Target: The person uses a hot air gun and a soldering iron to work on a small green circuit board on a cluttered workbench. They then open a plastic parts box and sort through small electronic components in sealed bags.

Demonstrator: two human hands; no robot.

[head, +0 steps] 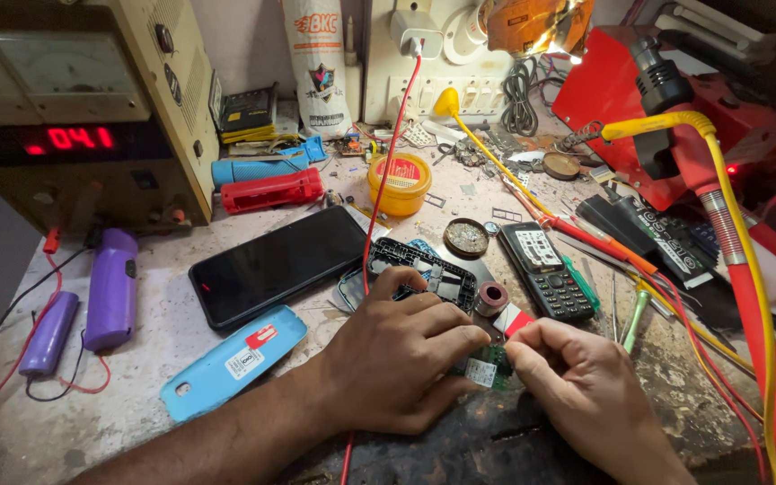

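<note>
Green and small, a circuit board sits between both sets of fingers at the near edge of the counter: the left hand curls over it with fingers pressed together on its left side, and the right hand pinches its right edge with bunched fingertips. Just behind the hands lie a black phone frame, a little roll of red tape and a dark keypad phone. A red wire runs from the wall socket down past the left hand. Further left, a black smartphone lies face up beside a light blue phone cover, with two purple cylinders beyond them. At the back stand a yellow tub, a red case and a beige power supply with a lit red display. To the right, a yellow hose loops across red equipment.
</note>
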